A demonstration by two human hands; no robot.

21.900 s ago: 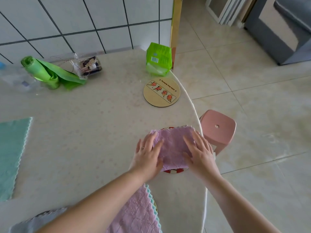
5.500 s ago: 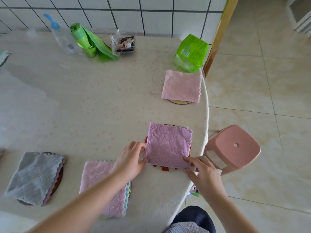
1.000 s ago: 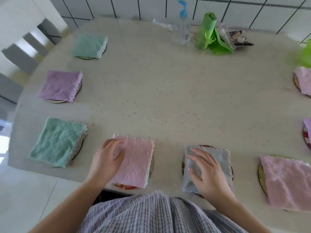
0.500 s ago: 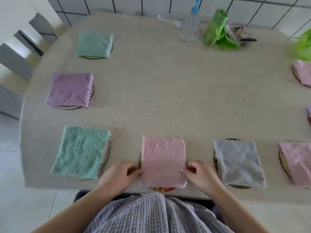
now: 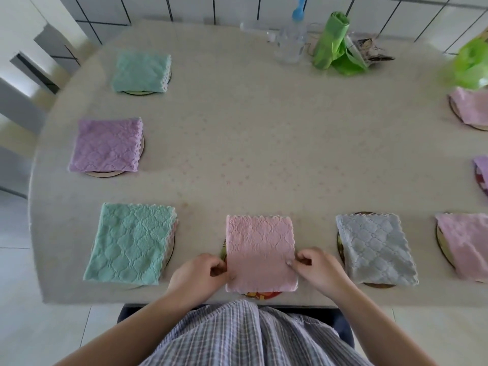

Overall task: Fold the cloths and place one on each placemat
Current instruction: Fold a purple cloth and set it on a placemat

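A folded pink cloth (image 5: 260, 249) lies on a round placemat (image 5: 262, 295) at the table's near edge. My left hand (image 5: 196, 276) pinches its left edge and my right hand (image 5: 318, 270) pinches its right edge. Folded cloths cover the other placemats: a teal cloth (image 5: 132, 243) to the left, a grey cloth (image 5: 375, 249) to the right, a pink cloth (image 5: 467, 244) at the far right, a purple cloth (image 5: 107, 145) and a teal cloth (image 5: 141, 71) up the left side, a pink cloth (image 5: 470, 107) and a purple cloth (image 5: 482, 167) at the right edge.
At the back of the beige table (image 5: 264, 141) stand a clear spray bottle (image 5: 291, 40), a roll of green bags (image 5: 332, 43), a small packet (image 5: 371, 48) and a green pack (image 5: 472, 62). A tiled wall runs behind. Chairs stand at the left.
A second ago my left hand lay on the pink cloth and my right on the grey one. Both hands now pinch the pink cloth's side edges, and it sits straighter on its placemat.
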